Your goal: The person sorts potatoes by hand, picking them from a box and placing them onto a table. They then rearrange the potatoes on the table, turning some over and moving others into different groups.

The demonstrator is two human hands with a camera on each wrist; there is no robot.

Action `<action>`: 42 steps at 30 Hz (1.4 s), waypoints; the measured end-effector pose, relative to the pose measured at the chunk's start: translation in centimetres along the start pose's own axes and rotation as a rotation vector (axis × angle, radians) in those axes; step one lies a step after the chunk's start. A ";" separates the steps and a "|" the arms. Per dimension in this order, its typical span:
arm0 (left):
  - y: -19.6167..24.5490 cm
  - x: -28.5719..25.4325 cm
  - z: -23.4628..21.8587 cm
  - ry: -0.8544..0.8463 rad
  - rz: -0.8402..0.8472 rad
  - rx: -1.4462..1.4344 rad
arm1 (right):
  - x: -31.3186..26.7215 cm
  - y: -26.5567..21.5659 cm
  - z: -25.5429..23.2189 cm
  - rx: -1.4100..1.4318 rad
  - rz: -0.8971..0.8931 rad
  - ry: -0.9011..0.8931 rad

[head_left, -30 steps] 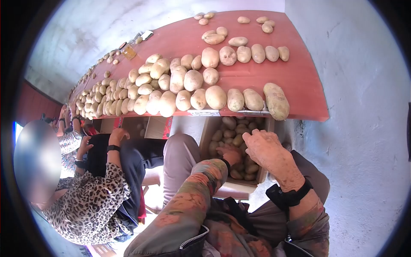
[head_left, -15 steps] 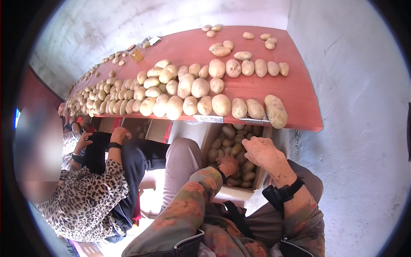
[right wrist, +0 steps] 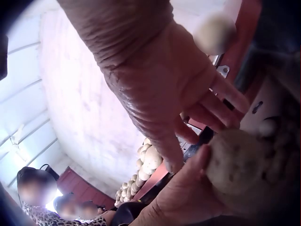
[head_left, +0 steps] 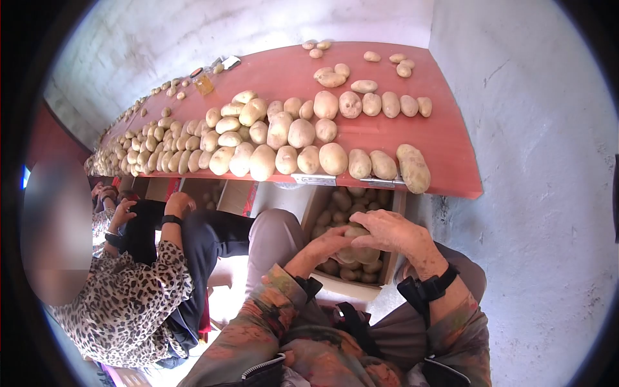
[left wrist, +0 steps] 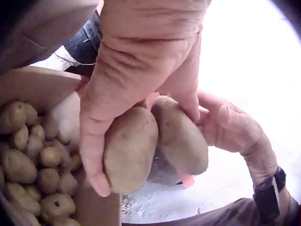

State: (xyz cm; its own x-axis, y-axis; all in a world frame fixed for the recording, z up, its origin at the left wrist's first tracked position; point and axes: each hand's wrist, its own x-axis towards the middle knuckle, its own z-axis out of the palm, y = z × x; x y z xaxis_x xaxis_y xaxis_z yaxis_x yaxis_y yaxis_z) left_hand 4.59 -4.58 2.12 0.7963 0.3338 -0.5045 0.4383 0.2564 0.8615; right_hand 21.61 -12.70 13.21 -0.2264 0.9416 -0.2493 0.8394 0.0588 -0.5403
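Over the box, my left hand (head_left: 330, 245) grips two potatoes between its thumb and fingers; in the left wrist view one potato (left wrist: 131, 149) lies by the thumb, the other potato (left wrist: 181, 136) beside it. The right hand (head_left: 394, 233) reaches across from the right, its fingers extended above the potatoes. In the right wrist view the right hand (right wrist: 174, 84) has its fingers spread and nothing in its palm, close to the left hand (right wrist: 183, 195) and a held potato (right wrist: 235, 162). Whether its fingertips touch a potato, I cannot tell.
A cardboard box (head_left: 351, 289) of potatoes stands under the front edge of the red table (head_left: 380, 145). Rows of potatoes (head_left: 261, 161) line the tabletop, with a large potato (head_left: 412, 169) at the near right corner. A person in a leopard-print top (head_left: 129, 309) sits at left.
My left hand has come up from among the potatoes in the box, now with potatoes in its grip. The right hand's fingers have straightened and stretched left, close to it.
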 end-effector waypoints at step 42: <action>-1.1 -1.0 -1.1 0.256 0.007 -0.561 | -2.5 14.2 -6.0 0.281 0.571 0.833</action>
State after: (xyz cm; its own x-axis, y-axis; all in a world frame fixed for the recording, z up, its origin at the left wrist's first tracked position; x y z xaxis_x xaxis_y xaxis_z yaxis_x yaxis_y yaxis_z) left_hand 2.82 -4.15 1.63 0.6420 0.5267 -0.5572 0.0918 0.6687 0.7378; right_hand 37.07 -12.28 10.95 0.6685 0.7422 0.0484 0.5453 -0.4448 -0.7105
